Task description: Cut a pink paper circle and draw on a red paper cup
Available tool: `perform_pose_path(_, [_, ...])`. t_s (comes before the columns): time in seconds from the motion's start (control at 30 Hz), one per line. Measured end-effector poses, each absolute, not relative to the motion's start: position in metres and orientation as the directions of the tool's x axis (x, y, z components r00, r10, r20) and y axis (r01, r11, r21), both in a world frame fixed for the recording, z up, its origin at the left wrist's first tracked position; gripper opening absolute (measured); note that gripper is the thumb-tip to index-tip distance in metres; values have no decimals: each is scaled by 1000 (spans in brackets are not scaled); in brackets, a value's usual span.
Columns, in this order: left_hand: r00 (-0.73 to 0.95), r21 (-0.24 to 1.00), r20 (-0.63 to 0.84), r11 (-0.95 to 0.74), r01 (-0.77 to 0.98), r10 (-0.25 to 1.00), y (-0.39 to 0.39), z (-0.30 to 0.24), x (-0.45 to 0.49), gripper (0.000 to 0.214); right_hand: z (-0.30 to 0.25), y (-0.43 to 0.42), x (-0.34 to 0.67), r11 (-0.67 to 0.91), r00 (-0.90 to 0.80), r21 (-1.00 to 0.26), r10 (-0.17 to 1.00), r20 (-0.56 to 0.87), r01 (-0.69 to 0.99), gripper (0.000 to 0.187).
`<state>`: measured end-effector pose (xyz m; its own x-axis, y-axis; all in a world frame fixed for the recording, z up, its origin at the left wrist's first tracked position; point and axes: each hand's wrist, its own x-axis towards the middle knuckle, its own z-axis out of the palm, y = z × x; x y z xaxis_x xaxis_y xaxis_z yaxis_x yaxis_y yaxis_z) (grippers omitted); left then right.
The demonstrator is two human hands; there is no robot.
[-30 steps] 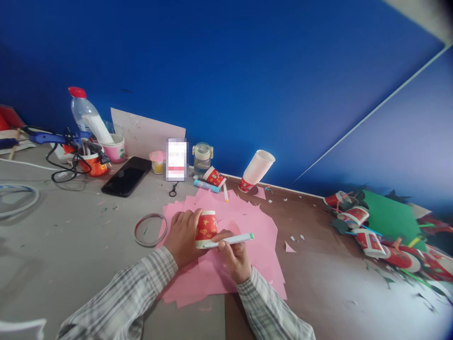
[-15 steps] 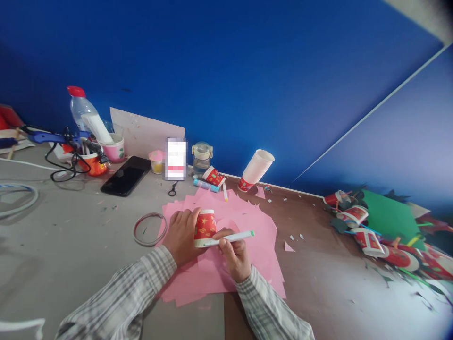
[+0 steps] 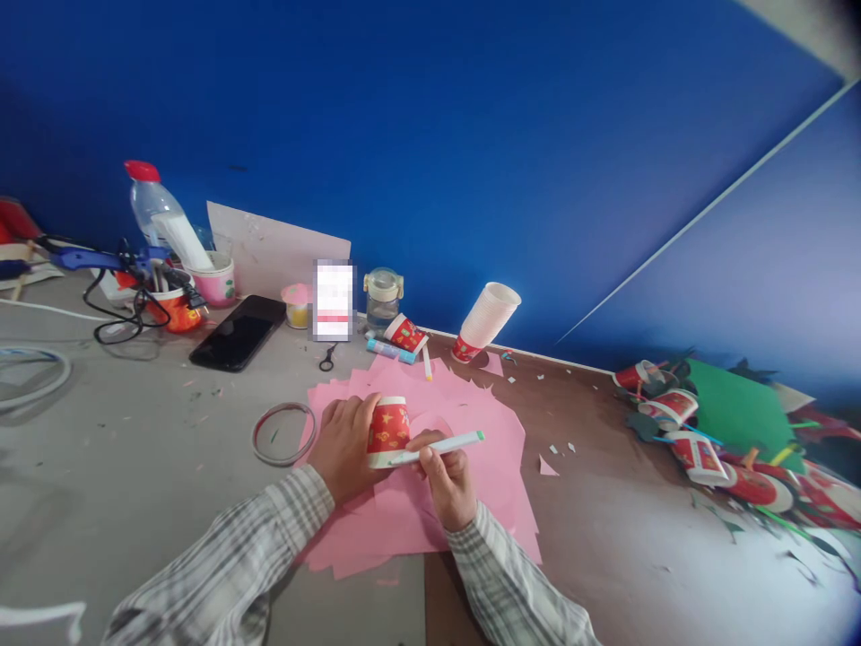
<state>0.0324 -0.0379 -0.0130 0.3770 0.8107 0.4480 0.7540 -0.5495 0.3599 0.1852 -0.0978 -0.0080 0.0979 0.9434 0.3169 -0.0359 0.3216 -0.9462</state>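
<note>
L hand (image 3: 344, 444): fingers clamped on red paper cup (image 3: 388, 427), set on pink paper (image 3: 481, 507). R hand (image 3: 449, 484): fingers pinch marker (image 3: 454, 442), tip at cup's lower edge. Marking apparently incomplete; line n/v, remainder unclear.

Matt paper sheets (image 3: 490, 408), smooth plastic marker (image 3: 452, 443), smooth paper cup (image 3: 388, 425), glossy phone (image 3: 239, 333)

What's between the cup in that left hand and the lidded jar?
Back from the held cup, the head view shows pink paper, then a light-blue tube and a tipped paper cup.
</note>
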Motion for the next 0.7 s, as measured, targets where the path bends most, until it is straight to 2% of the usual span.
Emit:
perform_pose_path(0.23, [375, 352, 458, -552, 756, 806, -38, -12, 34, 82, -11, -97, 186, 321, 113, -947, 941, 320, 6, 22])
perform_pose_path(0.43, [384, 339, 466, -562, 755, 797, -38, -10, 33, 82, -17, -96, 187, 296, 193, -948, 943, 271, -114, 23])
perform_pose_path(0.7, [374, 362, 437, -540, 760, 818, -39, -9, 34, 80, -10, -99, 186, 333, 109, -943, 937, 333, 16, 21])
